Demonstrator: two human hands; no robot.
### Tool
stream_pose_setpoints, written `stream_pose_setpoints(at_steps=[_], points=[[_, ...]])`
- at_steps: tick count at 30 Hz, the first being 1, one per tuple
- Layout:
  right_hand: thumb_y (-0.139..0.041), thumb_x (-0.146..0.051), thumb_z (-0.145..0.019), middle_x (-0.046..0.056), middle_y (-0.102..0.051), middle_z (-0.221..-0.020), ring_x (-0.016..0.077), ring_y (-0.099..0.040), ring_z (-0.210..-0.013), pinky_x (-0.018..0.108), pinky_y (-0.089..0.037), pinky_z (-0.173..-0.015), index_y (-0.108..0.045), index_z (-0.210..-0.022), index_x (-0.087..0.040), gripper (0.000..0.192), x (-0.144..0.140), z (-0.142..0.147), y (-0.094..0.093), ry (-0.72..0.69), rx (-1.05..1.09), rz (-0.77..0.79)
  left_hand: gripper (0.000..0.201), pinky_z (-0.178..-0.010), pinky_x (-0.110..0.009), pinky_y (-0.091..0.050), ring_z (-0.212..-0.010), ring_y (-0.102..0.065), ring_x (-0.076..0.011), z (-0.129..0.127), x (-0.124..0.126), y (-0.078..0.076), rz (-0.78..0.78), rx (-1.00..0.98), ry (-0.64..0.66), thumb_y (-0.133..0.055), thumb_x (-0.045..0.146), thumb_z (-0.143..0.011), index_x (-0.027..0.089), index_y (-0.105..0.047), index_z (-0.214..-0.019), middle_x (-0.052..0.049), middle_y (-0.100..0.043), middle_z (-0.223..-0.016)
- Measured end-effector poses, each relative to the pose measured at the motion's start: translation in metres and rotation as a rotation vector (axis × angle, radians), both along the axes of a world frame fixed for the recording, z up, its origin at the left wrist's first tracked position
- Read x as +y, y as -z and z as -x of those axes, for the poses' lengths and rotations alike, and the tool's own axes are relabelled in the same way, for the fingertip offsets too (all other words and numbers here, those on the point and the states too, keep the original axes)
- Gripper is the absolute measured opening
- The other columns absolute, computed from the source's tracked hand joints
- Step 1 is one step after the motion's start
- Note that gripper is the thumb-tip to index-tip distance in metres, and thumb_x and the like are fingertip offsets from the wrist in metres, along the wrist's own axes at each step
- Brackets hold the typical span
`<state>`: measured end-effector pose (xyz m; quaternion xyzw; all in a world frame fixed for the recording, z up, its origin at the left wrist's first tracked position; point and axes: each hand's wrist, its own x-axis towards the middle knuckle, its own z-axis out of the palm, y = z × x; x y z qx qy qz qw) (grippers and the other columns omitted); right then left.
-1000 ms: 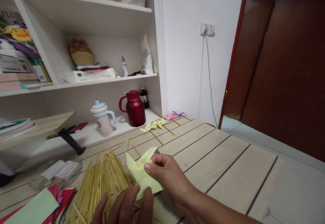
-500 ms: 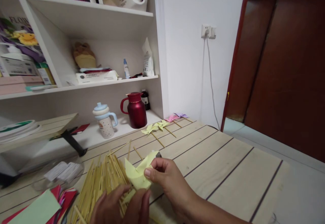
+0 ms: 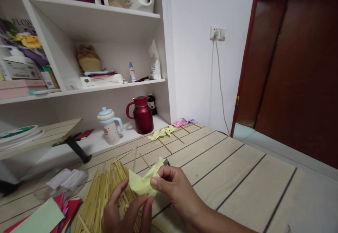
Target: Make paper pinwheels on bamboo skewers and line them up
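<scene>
A pale yellow paper pinwheel (image 3: 138, 182), partly folded, is held up between my two hands above the table. My right hand (image 3: 173, 187) pinches its right side between thumb and fingers. On the lower left, my left hand (image 3: 126, 206) has its fingertips on the paper, thumb and finger closed at the bottom edge. Just behind the paper, a small dark object (image 3: 166, 162) shows in part. A large pile of thin wooden sticks (image 3: 99, 190) lies beneath and left of my left hand.
Finished yellow pinwheels (image 3: 158, 134) and a pink pinwheel (image 3: 180, 123) lie at the table's far edge. Coloured paper sheets (image 3: 39, 217) and a clear container (image 3: 66, 180) are at left. A red jug (image 3: 142, 115) and a cup (image 3: 111, 127) stand behind.
My left hand has moved up onto the paper, its fingers spreading along the left and lower edge. My right hand keeps its pinch. The view shifts slightly.
</scene>
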<state>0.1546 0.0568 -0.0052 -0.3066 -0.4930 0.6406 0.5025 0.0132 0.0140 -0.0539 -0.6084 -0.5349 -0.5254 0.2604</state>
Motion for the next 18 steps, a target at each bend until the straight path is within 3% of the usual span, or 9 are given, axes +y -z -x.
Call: stream_pose_setpoints(at_steps=[5, 9, 11, 14, 16, 18], points=[[-0.076, -0.034, -0.066, -0.003, -0.053, -0.061, 0.0117, -0.044, -0.060, 0.025, -0.034, -0.061, -0.058, -0.062, -0.016, 0.026, 0.000, 0.000, -0.001, 0.015, 0.007, 0.010, 0.030, -0.097, -0.045, -0.049, -0.116, -0.056, -0.0261, 0.002, 0.002, 0.002, 0.096, -0.228, 0.157, -0.055, 0.048, -0.087, 0.027, -0.076, -0.081, -0.007, -0.049, -0.134], [-0.077, -0.040, -0.066, -0.004, -0.049, -0.057, 0.0098, -0.039, -0.053, 0.024, -0.029, -0.054, -0.056, -0.062, -0.017, 0.031, 0.003, 0.000, 0.001, 0.007, 0.005, 0.023, 0.025, -0.104, -0.047, -0.043, -0.118, -0.057, -0.0261, 0.001, 0.003, -0.001, 0.055, -0.359, 0.208, -0.058, 0.048, -0.086, 0.027, -0.071, -0.085, -0.007, -0.062, -0.117], [-0.077, -0.043, -0.065, -0.005, -0.049, -0.056, 0.0092, -0.038, -0.051, 0.024, -0.028, -0.052, -0.056, -0.063, -0.017, 0.034, 0.004, 0.000, 0.003, -0.005, 0.008, 0.028, 0.023, -0.098, -0.043, -0.047, -0.110, -0.062, -0.0246, -0.002, 0.003, -0.002, 0.063, -0.573, 0.257, -0.063, 0.047, -0.083, 0.026, -0.066, -0.093, -0.006, -0.065, -0.109], [-0.078, -0.044, -0.064, -0.004, -0.051, -0.057, 0.0095, -0.040, -0.052, 0.024, -0.030, -0.053, -0.056, -0.064, -0.017, 0.035, 0.006, -0.001, 0.004, -0.001, 0.009, 0.032, 0.043, -0.081, -0.035, -0.055, -0.092, -0.068, -0.0222, -0.007, 0.003, -0.004, 0.290, -0.937, 0.391, -0.067, 0.051, -0.077, 0.024, -0.059, -0.109, -0.006, -0.070, -0.104], [-0.077, -0.043, -0.065, -0.004, -0.052, -0.059, 0.0099, -0.041, -0.054, 0.024, -0.030, -0.054, -0.057, -0.064, -0.016, 0.034, 0.007, -0.002, 0.003, 0.010, -0.008, 0.014, 0.040, -0.086, -0.037, -0.055, -0.093, -0.069, -0.0244, -0.007, 0.002, -0.006, 0.442, -0.943, 0.422, -0.068, 0.055, -0.072, 0.024, -0.066, -0.098, -0.005, -0.073, -0.098], [-0.076, -0.043, -0.066, -0.003, -0.052, -0.059, 0.0100, -0.040, -0.054, 0.024, -0.030, -0.054, -0.056, -0.064, -0.016, 0.033, 0.008, -0.004, 0.002, 0.008, -0.032, -0.011, 0.033, -0.096, -0.039, -0.051, -0.103, -0.067, -0.0272, -0.001, 0.001, -0.010, 0.499, -0.873, 0.388, -0.070, 0.056, -0.068, 0.026, -0.072, -0.080, -0.004, -0.075, -0.099]])
